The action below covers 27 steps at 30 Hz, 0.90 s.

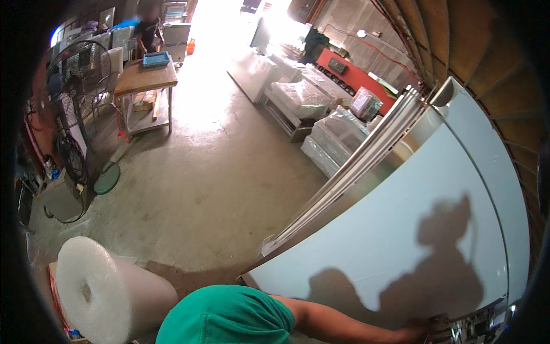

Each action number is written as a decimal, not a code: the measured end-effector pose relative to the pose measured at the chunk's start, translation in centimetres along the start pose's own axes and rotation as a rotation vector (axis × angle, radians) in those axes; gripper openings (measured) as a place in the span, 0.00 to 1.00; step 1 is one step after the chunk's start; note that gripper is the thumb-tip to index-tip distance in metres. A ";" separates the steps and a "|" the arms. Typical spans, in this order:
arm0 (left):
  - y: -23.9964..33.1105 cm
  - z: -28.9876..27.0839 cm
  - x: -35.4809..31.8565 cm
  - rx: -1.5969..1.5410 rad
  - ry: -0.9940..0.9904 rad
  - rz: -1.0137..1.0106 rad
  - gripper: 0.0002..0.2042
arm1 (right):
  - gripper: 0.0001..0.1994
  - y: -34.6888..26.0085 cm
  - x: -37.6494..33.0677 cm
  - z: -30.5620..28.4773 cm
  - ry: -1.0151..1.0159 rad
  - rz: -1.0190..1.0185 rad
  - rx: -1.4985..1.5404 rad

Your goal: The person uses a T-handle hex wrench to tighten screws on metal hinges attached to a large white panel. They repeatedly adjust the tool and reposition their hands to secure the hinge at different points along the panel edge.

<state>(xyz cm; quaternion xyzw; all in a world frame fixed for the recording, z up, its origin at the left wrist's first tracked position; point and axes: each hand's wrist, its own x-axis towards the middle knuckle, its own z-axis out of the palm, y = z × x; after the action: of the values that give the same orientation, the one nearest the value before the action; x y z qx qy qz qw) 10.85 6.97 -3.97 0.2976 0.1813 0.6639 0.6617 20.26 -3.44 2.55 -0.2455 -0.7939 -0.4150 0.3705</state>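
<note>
My left arm, in a green sleeve (229, 315), reaches to the right along the lower edge. My left hand (417, 332) is dark and partly cut off at the foot of a large pale blue panel (395, 223). It is nearest to a cluster of small metal parts (458, 329), too shadowed to name. Its fingers cannot be made out. Long shiny metal strips (355, 169) run along the panel's far edge. Shadows of a head and shoulders fall on the panel. My right hand is out of view.
A big bubble wrap roll (140, 295) stands at lower left. Beyond are a large floor fan (80, 74) and a wooden-topped table (143, 80) with a blue tray (156, 59). Another person (150, 34) stands behind it. Plastic-wrapped units (338, 135) line the far right.
</note>
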 end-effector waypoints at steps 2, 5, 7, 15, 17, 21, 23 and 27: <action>-0.2 0.1 -0.1 -0.013 0.003 -0.012 0.11 | 0.10 0.4 0.2 -0.3 -0.084 -0.042 -0.002; -0.1 0.4 -0.2 -0.012 0.009 -0.011 0.11 | 0.11 0.8 -0.1 0.0 -0.231 0.140 0.071; 0.1 0.3 -0.5 0.002 0.030 -0.002 0.11 | 0.13 0.8 -0.6 1.1 -0.426 0.475 0.134; 2.5 -2.7 -4.1 0.041 -0.097 0.000 0.12 | 0.13 -0.2 -3.4 5.2 -0.072 1.588 1.972; 2.7 -2.8 -4.3 -0.061 0.027 -0.099 0.14 | 0.12 -1.0 -4.2 4.7 -0.088 1.437 1.815; 2.7 -2.7 -4.0 -0.113 -0.027 0.044 0.12 | 0.12 -1.5 -5.1 3.4 -0.047 0.595 0.749; 2.7 -2.8 -4.1 -0.133 -0.017 0.024 0.13 | 0.13 -1.6 -5.0 2.9 0.070 0.304 0.304; 2.8 -3.2 -4.3 -0.037 0.049 -0.011 0.13 | 0.17 -0.8 -3.7 3.2 -0.049 0.205 0.125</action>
<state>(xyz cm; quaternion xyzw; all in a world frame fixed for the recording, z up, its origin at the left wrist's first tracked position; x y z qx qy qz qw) 6.44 3.05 -5.29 0.2679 0.1868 0.6705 0.6662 20.73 -1.47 -1.97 -0.3121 -0.7976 -0.3185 0.4061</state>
